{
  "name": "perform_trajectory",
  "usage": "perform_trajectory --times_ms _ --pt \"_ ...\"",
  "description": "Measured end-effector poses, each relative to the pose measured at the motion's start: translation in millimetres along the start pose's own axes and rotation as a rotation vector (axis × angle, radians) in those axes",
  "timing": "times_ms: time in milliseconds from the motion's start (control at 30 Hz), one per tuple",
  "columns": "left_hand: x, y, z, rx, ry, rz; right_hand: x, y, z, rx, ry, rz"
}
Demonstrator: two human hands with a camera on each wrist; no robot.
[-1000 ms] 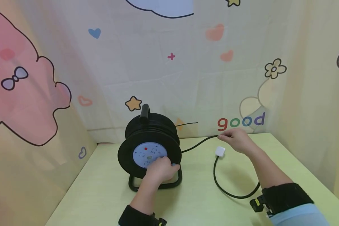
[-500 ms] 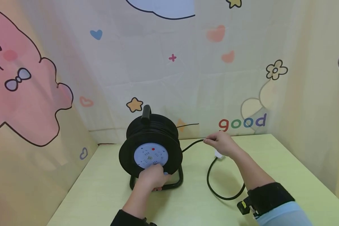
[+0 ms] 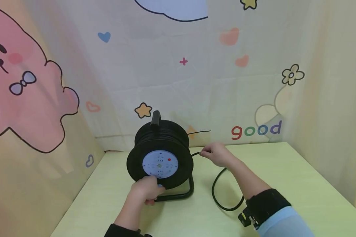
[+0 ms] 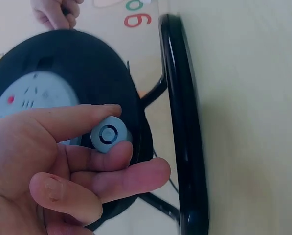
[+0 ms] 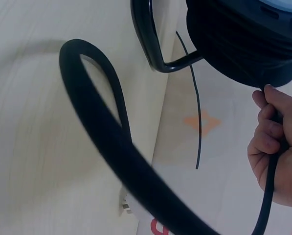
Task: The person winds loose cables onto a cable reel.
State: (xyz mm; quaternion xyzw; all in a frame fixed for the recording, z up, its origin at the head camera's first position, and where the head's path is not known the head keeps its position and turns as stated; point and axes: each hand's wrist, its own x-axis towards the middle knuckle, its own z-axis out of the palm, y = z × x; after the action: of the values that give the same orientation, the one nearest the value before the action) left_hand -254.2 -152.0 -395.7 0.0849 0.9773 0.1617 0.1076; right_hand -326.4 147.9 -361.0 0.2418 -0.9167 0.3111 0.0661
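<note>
A black cable reel [image 3: 182, 171] stands upright on the table, with a round pale-blue socket panel [image 3: 160, 161] on its front. At the reel's lower front my left hand [image 3: 145, 189] pinches a grey-blue crank knob [image 4: 108, 133] between thumb and finger; the other fingers lie around it, seen in the left wrist view. My right hand [image 3: 218, 154] grips the black cable [image 5: 270, 181] just right of the reel. The cable's loose end loops down onto the table. Behind that loop, in the right wrist view, part of a white plug [image 5: 136, 205] shows; the right hand hides it in the head view.
The reel rests on a black tube stand [image 3: 178, 197] and has a carrying handle [image 3: 155, 119] on top. A patterned curtain [image 3: 166, 72] hangs close behind the light table [image 3: 255, 177]. A thin dark strand [image 3: 200, 132] shows behind the reel.
My left hand has carried the knob left and down, and the reel's face has turned clockwise. My right hand has slid left toward the reel, shortening the cable between them; the loop moved left too.
</note>
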Motion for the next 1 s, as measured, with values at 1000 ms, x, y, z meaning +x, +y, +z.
perform_trajectory --times_ms 1000 --pt "-8.6 -23.4 -17.6 -0.029 0.040 -0.048 -32.8 54.9 -67.2 -0.121 0.022 0.144"
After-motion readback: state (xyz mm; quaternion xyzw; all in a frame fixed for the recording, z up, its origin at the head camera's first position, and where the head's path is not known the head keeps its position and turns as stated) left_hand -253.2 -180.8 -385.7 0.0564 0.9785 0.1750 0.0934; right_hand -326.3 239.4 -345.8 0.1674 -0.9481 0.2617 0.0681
